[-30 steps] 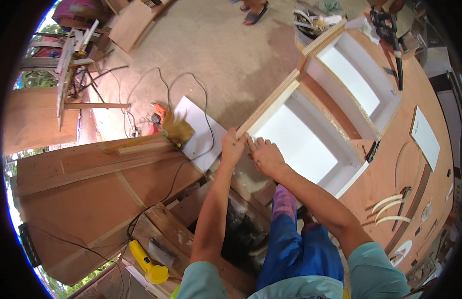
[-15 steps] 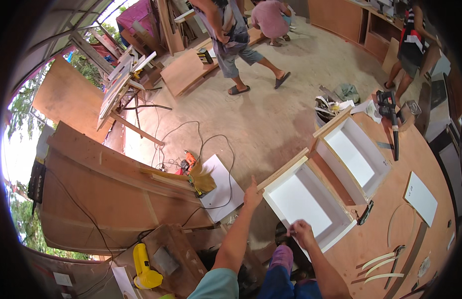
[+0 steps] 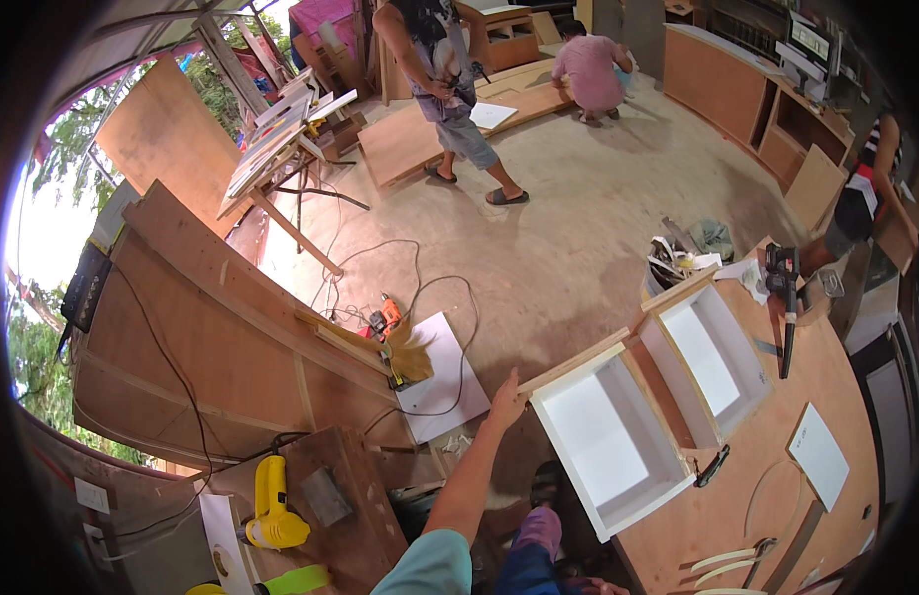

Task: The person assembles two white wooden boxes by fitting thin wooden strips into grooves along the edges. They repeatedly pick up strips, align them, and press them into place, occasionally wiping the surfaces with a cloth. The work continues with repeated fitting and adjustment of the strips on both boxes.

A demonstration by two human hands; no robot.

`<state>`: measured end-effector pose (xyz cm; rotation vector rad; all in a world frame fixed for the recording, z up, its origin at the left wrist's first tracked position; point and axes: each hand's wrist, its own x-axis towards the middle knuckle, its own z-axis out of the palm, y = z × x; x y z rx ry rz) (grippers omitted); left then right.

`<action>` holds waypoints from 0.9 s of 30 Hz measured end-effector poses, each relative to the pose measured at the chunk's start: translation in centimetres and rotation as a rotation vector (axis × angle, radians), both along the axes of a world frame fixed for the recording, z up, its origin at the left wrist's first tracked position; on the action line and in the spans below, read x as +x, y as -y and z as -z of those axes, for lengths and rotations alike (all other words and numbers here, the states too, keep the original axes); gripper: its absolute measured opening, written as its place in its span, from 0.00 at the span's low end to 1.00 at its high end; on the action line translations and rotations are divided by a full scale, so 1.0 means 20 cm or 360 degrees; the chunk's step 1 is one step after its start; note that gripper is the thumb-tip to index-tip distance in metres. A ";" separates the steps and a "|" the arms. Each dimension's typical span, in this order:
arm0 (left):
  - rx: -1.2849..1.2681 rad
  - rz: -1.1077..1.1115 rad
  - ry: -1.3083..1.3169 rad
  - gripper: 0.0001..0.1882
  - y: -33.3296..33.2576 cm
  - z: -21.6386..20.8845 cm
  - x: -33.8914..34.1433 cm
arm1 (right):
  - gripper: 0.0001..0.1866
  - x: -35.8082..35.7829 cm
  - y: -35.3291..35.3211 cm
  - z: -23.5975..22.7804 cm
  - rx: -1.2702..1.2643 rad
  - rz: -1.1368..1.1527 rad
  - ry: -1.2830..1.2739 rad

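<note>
A white-lined wooden drawer (image 3: 618, 436) lies with its open side up on the right-hand worktable, one corner jutting past the table's edge. My left hand (image 3: 503, 405) reaches forward to the end of its wooden front board, the fingers closed about that end. Only a sliver of my right hand (image 3: 600, 587) shows at the lower edge, near my knee; its fingers are mostly cut off from view. Beside the first drawer, a second drawer (image 3: 712, 357) of the same kind lies farther right.
The curved worktable (image 3: 677, 540) also bears a white panel (image 3: 818, 456), a cordless blower (image 3: 785, 297) and curved strips. To the left are a yellow power tool (image 3: 273, 511) and a large curved plywood piece (image 3: 221, 347). An orange drill (image 3: 385, 315) and cords lie on the floor. Several people stand or crouch beyond.
My right hand has dropped from the drawer's near corner to the lower edge. My left hand stays at the front board. The view has shifted, and the person in grey shorts has changed stance.
</note>
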<state>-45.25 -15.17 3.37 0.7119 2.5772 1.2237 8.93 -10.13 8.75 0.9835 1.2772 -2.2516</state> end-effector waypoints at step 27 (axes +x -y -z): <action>-0.0406 -0.1277 0.0356 0.20 -0.33 -0.13 0.45 | 0.20 -1.34 -0.22 0.18 0.1696 -0.0106 -0.0178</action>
